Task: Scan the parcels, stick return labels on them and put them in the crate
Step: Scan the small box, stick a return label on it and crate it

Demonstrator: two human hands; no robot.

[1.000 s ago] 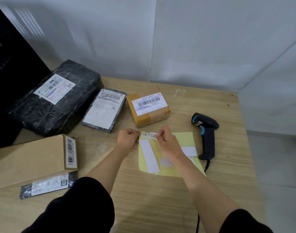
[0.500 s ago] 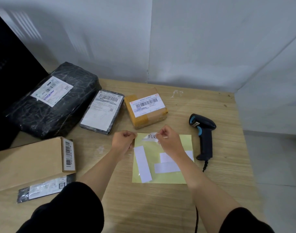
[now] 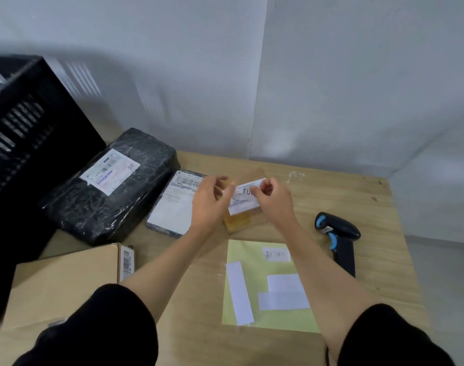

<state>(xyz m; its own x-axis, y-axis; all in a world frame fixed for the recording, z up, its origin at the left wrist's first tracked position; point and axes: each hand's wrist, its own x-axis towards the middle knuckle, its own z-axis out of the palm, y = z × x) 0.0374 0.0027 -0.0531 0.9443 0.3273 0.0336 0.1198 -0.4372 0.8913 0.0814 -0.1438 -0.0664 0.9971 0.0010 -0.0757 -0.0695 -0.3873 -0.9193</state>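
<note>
Both my hands are over the small brown taped parcel [image 3: 237, 223] at the table's middle. My right hand [image 3: 271, 199] pinches the right end of a white return label [image 3: 245, 192] with handwriting. My left hand [image 3: 209, 200] pinches its left end. The label hangs just above the parcel's own shipping label [image 3: 245, 206]; whether they touch I cannot tell. The yellow backing sheet [image 3: 267, 286] with several white labels lies nearer me. A black barcode scanner [image 3: 339, 236] lies at the right. The black crate [image 3: 22, 133] stands at the far left.
A large black-wrapped parcel [image 3: 106, 188] and a flat grey parcel [image 3: 172, 207] lie left of my hands. A long cardboard box [image 3: 62, 281] sits at the near left. White walls close off the table's back and right side.
Both hands lifted the return label off the yellow sheet and carried it away from me to above the small brown parcel. The view tilted, bringing the crate into sight.
</note>
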